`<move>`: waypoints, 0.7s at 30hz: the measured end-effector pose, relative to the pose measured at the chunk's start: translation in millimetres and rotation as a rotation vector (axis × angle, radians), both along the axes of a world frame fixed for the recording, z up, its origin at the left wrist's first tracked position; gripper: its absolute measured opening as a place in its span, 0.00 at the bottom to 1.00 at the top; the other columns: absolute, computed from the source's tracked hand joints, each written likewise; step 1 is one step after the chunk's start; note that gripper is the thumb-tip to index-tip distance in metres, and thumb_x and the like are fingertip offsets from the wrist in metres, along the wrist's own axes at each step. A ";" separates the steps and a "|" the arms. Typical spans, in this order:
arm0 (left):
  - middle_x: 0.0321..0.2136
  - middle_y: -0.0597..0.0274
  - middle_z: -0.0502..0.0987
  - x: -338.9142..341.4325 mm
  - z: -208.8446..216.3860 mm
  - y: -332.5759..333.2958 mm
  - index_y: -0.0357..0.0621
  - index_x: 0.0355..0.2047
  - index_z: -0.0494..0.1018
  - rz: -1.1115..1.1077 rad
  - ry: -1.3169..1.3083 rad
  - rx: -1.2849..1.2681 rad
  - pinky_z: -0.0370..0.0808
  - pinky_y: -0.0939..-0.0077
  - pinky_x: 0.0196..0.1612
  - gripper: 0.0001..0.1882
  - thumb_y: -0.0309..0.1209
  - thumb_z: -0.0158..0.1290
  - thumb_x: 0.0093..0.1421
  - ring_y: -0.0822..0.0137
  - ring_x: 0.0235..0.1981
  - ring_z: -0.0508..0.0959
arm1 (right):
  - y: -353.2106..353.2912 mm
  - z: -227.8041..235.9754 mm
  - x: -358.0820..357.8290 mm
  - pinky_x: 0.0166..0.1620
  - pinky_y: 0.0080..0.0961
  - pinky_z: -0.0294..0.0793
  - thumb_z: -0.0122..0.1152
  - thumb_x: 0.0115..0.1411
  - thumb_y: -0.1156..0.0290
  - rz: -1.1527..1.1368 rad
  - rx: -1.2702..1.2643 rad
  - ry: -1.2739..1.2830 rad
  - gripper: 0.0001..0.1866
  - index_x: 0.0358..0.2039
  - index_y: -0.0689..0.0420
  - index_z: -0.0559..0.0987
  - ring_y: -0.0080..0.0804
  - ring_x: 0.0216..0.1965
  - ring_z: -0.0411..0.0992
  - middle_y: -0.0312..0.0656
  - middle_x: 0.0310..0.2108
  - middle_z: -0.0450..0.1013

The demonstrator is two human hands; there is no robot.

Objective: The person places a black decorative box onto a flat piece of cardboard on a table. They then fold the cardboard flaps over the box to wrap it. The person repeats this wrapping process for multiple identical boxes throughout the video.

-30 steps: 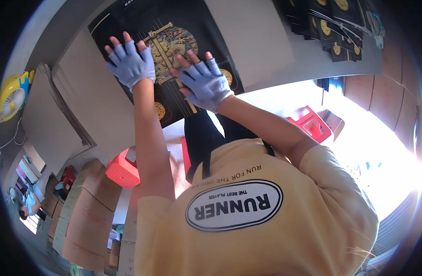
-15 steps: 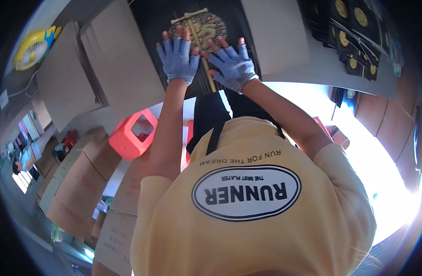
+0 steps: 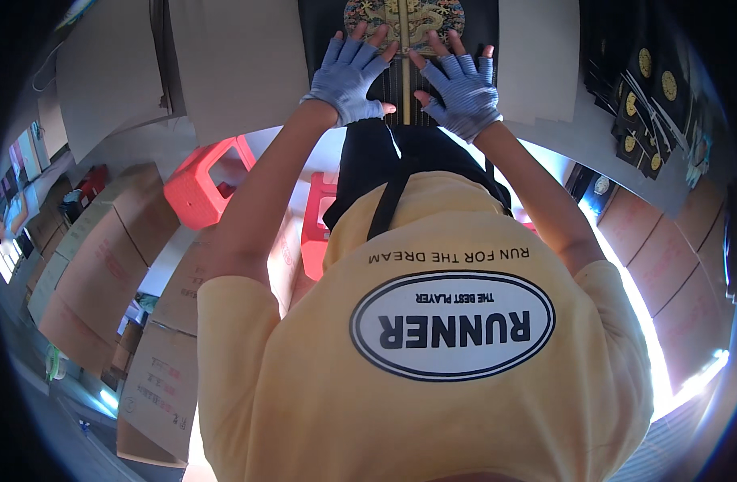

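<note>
A black panel (image 3: 319, 28) lies in front of me at the top edge, its far part cut off. It bears a round multicoloured medallion (image 3: 372, 11) with a golden dragon pattern. A narrow gold strip (image 3: 405, 76) runs down the panel's middle. My left hand (image 3: 348, 79), in a blue fingerless glove, lies spread left of the strip, with fingertips by the medallion's lower edge. On the other side, my right hand (image 3: 462, 90), gloved alike, rests with fingers apart and reaches the medallion's lower right. Neither hand grips anything.
Grey boards flank the panel, a left board (image 3: 232, 64) and a right board (image 3: 537, 68). Black pieces with gold round emblems (image 3: 645, 92) are piled at the far right. Below the worktop stand a red stool (image 3: 193, 189) and cardboard boxes (image 3: 95, 269). A person (image 3: 19, 210) is at far left.
My view has turned and shifted, so the gold strip now appears upright and the panel nearer the top edge. Both hands stay spread on the panel, their wrists angled farther apart.
</note>
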State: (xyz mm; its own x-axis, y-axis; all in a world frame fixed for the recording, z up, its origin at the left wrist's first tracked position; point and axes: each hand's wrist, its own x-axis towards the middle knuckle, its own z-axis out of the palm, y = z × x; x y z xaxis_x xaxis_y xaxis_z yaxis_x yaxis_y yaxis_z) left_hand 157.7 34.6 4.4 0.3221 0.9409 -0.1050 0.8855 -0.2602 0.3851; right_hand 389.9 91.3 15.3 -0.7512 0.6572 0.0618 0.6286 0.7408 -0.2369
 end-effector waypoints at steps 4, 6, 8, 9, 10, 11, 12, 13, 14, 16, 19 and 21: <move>0.70 0.64 0.42 -0.6 -1.4 -2.1 0.60 0.68 0.47 -0.005 0.044 -0.003 0.40 0.48 0.69 0.58 0.64 0.60 0.41 0.54 0.71 0.39 | 3.3 0.9 3.9 0.63 0.71 0.34 0.53 0.57 0.43 0.034 0.008 -0.101 0.34 0.64 0.30 0.61 0.37 0.70 0.44 0.34 0.69 0.49; 0.70 0.64 0.42 -0.2 -1.1 -1.8 0.60 0.69 0.46 -0.006 0.066 -0.009 0.40 0.48 0.69 0.58 0.64 0.59 0.42 0.54 0.71 0.39 | 3.7 -2.3 5.0 0.63 0.70 0.34 0.52 0.57 0.43 0.044 0.007 -0.102 0.34 0.64 0.29 0.61 0.37 0.70 0.43 0.34 0.69 0.48; 0.70 0.65 0.41 1.1 -1.6 -1.1 0.60 0.69 0.46 -0.013 0.093 -0.011 0.40 0.48 0.69 0.58 0.65 0.59 0.42 0.54 0.71 0.39 | 3.6 -3.6 5.1 0.63 0.70 0.34 0.52 0.57 0.42 0.051 0.006 -0.116 0.34 0.64 0.29 0.61 0.37 0.71 0.42 0.33 0.69 0.48; 0.70 0.65 0.41 0.6 -3.6 -1.7 0.60 0.69 0.46 -0.016 0.079 -0.002 0.39 0.48 0.69 0.58 0.65 0.59 0.42 0.54 0.71 0.38 | 4.0 -2.5 4.7 0.63 0.70 0.34 0.52 0.57 0.42 0.051 0.005 -0.130 0.33 0.64 0.29 0.61 0.37 0.71 0.42 0.34 0.69 0.48; 0.70 0.65 0.41 -0.1 -5.6 -2.3 0.61 0.69 0.45 -0.018 0.065 0.007 0.39 0.48 0.69 0.58 0.65 0.59 0.43 0.54 0.71 0.38 | 3.7 -2.2 4.5 0.63 0.70 0.34 0.52 0.57 0.42 0.052 0.005 -0.143 0.33 0.64 0.29 0.62 0.37 0.71 0.42 0.34 0.69 0.48; 0.70 0.65 0.41 -0.4 -4.2 -0.5 0.61 0.69 0.45 -0.024 0.053 0.021 0.39 0.48 0.69 0.57 0.64 0.59 0.43 0.54 0.71 0.38 | 3.8 -3.5 4.6 0.63 0.69 0.34 0.52 0.58 0.42 0.048 0.007 -0.137 0.33 0.64 0.30 0.62 0.37 0.71 0.42 0.34 0.69 0.48; 0.70 0.65 0.41 0.4 -2.5 0.2 0.62 0.69 0.45 -0.030 0.075 -0.002 0.39 0.47 0.69 0.57 0.64 0.58 0.43 0.53 0.71 0.38 | 3.2 -6.2 4.9 0.63 0.69 0.35 0.52 0.58 0.42 0.043 0.010 -0.131 0.33 0.64 0.30 0.62 0.37 0.71 0.42 0.34 0.69 0.48; 0.70 0.65 0.41 1.6 -0.6 0.3 0.63 0.69 0.46 -0.037 0.097 -0.025 0.39 0.47 0.69 0.56 0.64 0.58 0.43 0.52 0.70 0.38 | 2.3 -7.8 5.5 0.63 0.69 0.35 0.52 0.58 0.42 0.038 0.013 -0.125 0.33 0.64 0.30 0.63 0.37 0.71 0.42 0.34 0.69 0.48; 0.70 0.65 0.41 2.4 2.8 0.6 0.64 0.69 0.46 -0.040 0.121 -0.046 0.38 0.46 0.69 0.56 0.64 0.58 0.44 0.52 0.70 0.37 | 2.1 -7.6 5.2 0.63 0.69 0.35 0.52 0.58 0.42 0.041 0.015 -0.136 0.32 0.63 0.30 0.63 0.37 0.71 0.42 0.34 0.69 0.49; 0.70 0.65 0.40 3.4 7.1 0.7 0.66 0.69 0.46 -0.055 0.161 -0.080 0.38 0.44 0.68 0.55 0.64 0.58 0.44 0.50 0.70 0.36 | 2.2 -6.9 4.2 0.63 0.69 0.35 0.52 0.58 0.42 0.046 0.020 -0.158 0.32 0.63 0.31 0.64 0.37 0.71 0.42 0.34 0.69 0.49; 0.70 0.65 0.39 2.9 4.9 1.3 0.67 0.68 0.47 -0.067 0.147 -0.073 0.37 0.42 0.68 0.55 0.65 0.58 0.44 0.49 0.70 0.35 | 2.4 -5.4 3.7 0.64 0.69 0.36 0.53 0.57 0.42 0.049 0.029 -0.150 0.32 0.62 0.32 0.65 0.38 0.70 0.43 0.35 0.69 0.50; 0.70 0.64 0.38 2.6 3.8 2.4 0.67 0.68 0.47 -0.073 0.128 -0.064 0.37 0.42 0.68 0.55 0.65 0.58 0.43 0.49 0.70 0.35 | 2.4 -5.2 3.9 0.64 0.68 0.36 0.53 0.57 0.42 0.039 0.022 -0.132 0.31 0.62 0.32 0.66 0.38 0.70 0.43 0.35 0.68 0.51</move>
State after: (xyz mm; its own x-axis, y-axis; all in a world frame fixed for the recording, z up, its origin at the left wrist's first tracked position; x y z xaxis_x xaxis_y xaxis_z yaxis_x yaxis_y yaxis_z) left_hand 160.3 37.0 8.2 0.3698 0.9054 -0.2087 0.9078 -0.3044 0.2885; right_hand 393.8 93.7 10.1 -0.7788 0.6267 -0.0251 0.6236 0.7695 -0.1377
